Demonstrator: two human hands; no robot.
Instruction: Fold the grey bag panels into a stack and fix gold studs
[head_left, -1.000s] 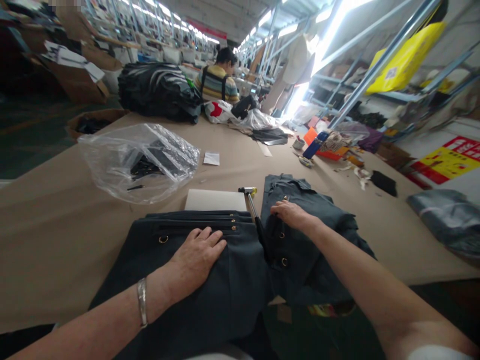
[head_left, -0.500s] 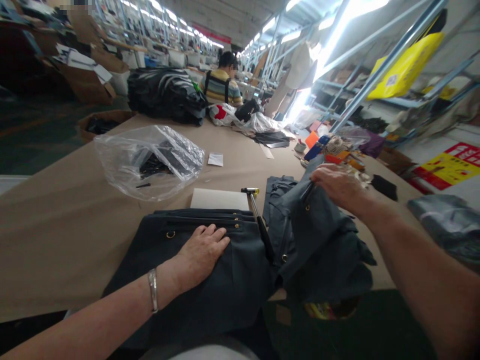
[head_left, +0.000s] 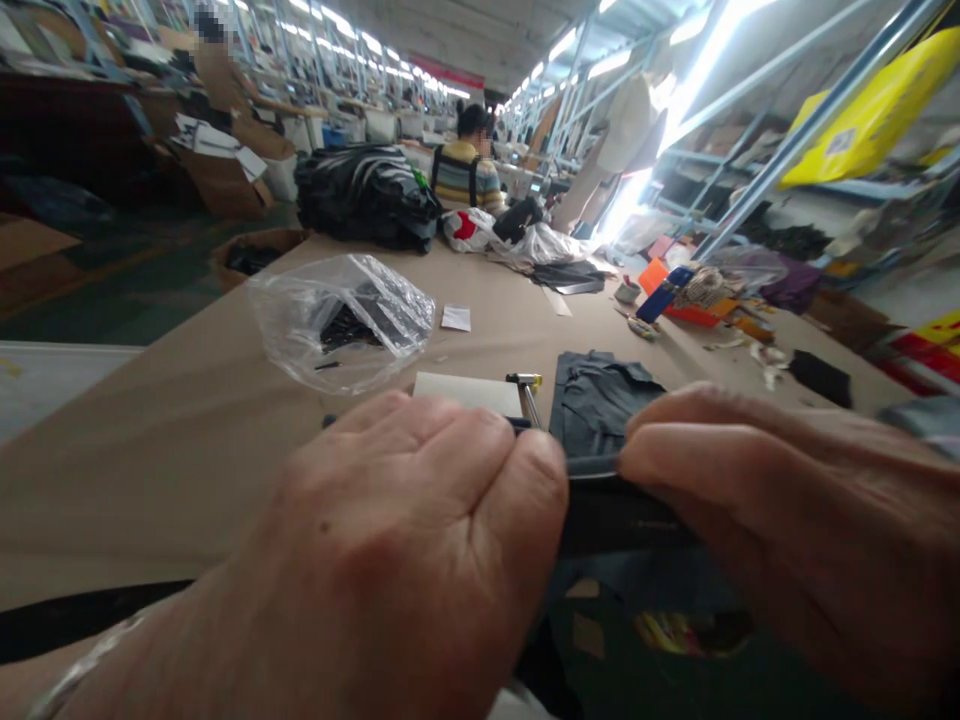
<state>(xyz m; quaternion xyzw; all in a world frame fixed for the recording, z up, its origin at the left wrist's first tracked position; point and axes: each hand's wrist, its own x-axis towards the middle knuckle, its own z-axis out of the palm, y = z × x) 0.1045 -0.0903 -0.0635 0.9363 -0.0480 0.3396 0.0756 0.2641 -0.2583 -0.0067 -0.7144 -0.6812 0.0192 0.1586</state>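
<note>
Very close to the camera, my left hand [head_left: 405,540] is closed, its fingers curled over a dark panel [head_left: 600,500]. From the other side my right hand [head_left: 787,510] pinches the same panel near its upper edge. That edge shows a thin pale line, and most of the panel is hidden behind my hands. Just beyond lie a stack of dark grey pieces [head_left: 600,395], a hammer [head_left: 529,385] with a yellow-tipped head, and a whitish board [head_left: 465,390]. My left hand blocks the area where the dark pouch-like pieces with zips lay.
A clear plastic bag [head_left: 292,320] of small black parts sits on the brown table [head_left: 187,450], beside a white square [head_left: 456,318]. Farther back are a black pile [head_left: 367,195] and a person [head_left: 465,165]. An orange tray [head_left: 694,315] and a blue box [head_left: 665,293] stand right.
The right hand has lifted the dark panel from the right-hand stack toward the camera. My left hand has left the zipped pieces and now grips the panel too. The view has shifted slightly left.
</note>
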